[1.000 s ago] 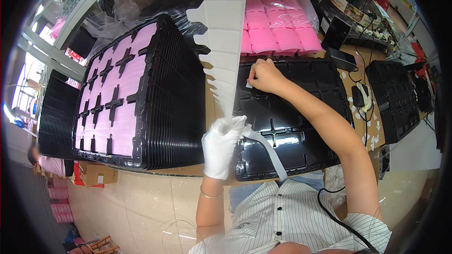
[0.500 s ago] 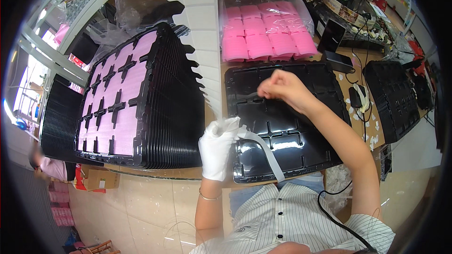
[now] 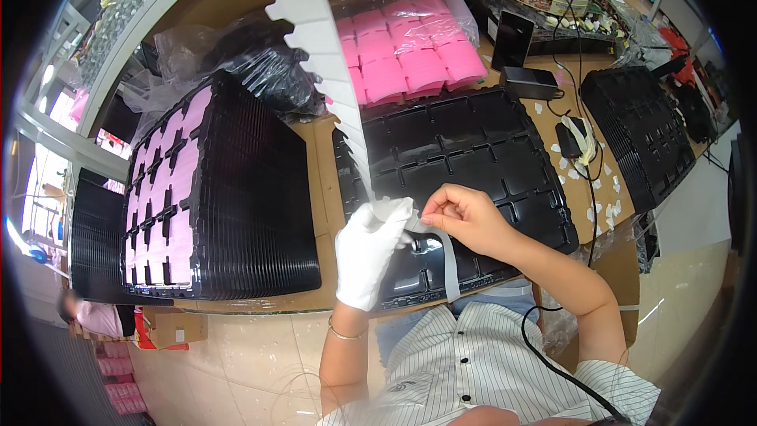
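Right hand point(image 3: 473, 221) has come in to the white strip point(image 3: 319, 43), half-curled; can't tell if it's caught hold. Gloved left hand point(image 3: 364, 256) clutches that strip over the black tray point(image 3: 482, 162), probably to keep it steady.

A brown cardboard-covered tabletop point(image 3: 325, 189) runs across the middle of the frame, bearing a tall stack of ribbed black plastic trays topped with pale purple foam point(image 3: 268, 197) at left and a broad, glossy black moulded plastic tray point(image 3: 473, 158) at centre. Pink foam pieces in clear plastic point(image 3: 418, 59) lie on it at upper centre, with a black box-shaped device point(image 3: 530, 83), scattered small white scraps point(image 3: 617, 210) and another black tray stack point(image 3: 643, 138) toward the right. On the pale, shiny tiled floor point(image 3: 244, 363), lower left, sits a brown cardboard box point(image 3: 175, 327).
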Tool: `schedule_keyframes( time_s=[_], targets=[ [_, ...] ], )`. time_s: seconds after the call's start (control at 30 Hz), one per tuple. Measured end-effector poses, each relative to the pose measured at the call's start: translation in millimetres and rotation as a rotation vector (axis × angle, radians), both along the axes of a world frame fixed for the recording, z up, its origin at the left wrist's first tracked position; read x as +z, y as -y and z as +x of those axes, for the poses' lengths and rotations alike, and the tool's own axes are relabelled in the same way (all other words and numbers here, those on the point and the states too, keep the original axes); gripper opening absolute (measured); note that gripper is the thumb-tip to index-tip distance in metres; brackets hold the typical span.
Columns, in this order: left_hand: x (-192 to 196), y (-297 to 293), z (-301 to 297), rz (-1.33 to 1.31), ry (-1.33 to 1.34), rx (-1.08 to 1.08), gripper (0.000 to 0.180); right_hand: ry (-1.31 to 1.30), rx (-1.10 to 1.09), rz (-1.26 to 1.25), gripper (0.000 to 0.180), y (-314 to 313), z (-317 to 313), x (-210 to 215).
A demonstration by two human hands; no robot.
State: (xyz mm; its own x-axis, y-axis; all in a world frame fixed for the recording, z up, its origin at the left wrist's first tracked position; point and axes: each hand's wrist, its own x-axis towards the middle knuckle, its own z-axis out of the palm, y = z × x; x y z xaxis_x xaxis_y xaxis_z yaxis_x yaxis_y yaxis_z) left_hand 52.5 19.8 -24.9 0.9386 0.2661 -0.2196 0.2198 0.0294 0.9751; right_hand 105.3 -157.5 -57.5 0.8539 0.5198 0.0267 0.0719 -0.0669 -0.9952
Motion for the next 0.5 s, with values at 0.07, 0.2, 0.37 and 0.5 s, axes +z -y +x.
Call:
schedule_keyframes(
  time_s=[0.07, 0.2, 0.37, 0.5],
  targets=[
    [7, 3, 3, 0.161, -0.054, 0.049, 0.025, 0.177, -0.025, -0.122, 0.010, 4, -2, 3],
    [4, 6, 10, -0.002, -0.041, 0.111, 0.018, 0.720, 0.073, -0.114, 0.011, 25, -1, 15],
    [7, 2, 7, -0.016, -0.006, 0.115, 0.015, 0.278, -0.236, -0.205, 0.009, 85, 120, -12],
    [2, -1, 5, 0.032, -0.050, -0.016, 0.025, 0.460, -0.307, -0.671, 0.010, 98, 176, -29]
  ],
)
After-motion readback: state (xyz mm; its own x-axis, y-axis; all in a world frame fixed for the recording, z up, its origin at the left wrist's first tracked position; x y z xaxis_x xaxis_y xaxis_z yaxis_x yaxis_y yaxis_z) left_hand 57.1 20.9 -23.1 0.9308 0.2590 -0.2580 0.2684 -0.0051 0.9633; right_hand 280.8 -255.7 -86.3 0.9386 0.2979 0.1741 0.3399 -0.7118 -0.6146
